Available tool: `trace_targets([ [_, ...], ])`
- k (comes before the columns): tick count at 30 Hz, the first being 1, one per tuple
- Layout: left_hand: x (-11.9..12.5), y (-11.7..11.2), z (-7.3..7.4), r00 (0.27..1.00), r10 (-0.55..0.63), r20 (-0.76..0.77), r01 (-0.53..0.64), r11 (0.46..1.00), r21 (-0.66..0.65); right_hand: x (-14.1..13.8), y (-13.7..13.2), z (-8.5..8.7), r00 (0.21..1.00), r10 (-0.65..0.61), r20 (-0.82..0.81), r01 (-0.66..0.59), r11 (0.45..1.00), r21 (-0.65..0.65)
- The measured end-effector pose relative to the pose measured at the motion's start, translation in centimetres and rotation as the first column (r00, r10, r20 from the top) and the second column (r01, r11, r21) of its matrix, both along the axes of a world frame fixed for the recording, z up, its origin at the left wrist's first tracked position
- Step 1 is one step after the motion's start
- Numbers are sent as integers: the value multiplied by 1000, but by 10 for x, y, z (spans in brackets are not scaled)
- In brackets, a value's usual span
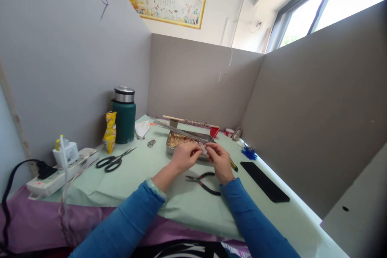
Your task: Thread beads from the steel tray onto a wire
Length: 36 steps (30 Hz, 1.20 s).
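Over the near right part of a metal tray (169, 150) of gold, red and clear beads, my two hands meet with their fingertips close together. My left hand (185, 156) is closed in a pinch; what it holds is too small to make out. My right hand (220, 162) pinches too, and a thin wire (215, 134) sticks up from its fingers. Long silvery wires (172, 127) slant across the tray from the back left towards the fingertips. Below the hands lie pliers (201, 180) with dark handles, jaws pointing left.
Scissors (115, 160), a green flask (124, 119), a yellow packet (109, 132) and a power strip (65, 171) stand or lie on the left. Behind the tray, a beaded rod (196, 123) spans two small cups. A black phone-like slab (265, 181) and blue tassel (248, 152) lie right. Grey partitions (202, 76) enclose the table.
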<state>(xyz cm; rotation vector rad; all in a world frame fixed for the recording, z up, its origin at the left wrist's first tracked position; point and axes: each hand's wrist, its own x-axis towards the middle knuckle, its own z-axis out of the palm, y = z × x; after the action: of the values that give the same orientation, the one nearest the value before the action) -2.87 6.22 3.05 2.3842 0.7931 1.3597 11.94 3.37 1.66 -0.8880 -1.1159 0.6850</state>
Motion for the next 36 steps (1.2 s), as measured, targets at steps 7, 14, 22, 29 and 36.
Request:
trace_targets([
  [7,7,7,-4,890,-337,308,457,654,-603,-2,-2,0,993,34,116,-38,999,29],
  [14,2,10,-4,859,-285,426,507,589,-629,-1,-1,-3,982,44,184,-57,996,62],
  [22,0,11,-2,873,-231,430,475,606,-638,-4,-4,2,983,66,172,-61,998,-35],
  [29,3,9,-3,909,-304,286,417,648,-637,-5,-6,4,976,89,198,-74,994,-84],
  [36,4,8,-3,912,-272,307,409,639,-651,-8,-8,6,974,80,211,-63,994,-86],
])
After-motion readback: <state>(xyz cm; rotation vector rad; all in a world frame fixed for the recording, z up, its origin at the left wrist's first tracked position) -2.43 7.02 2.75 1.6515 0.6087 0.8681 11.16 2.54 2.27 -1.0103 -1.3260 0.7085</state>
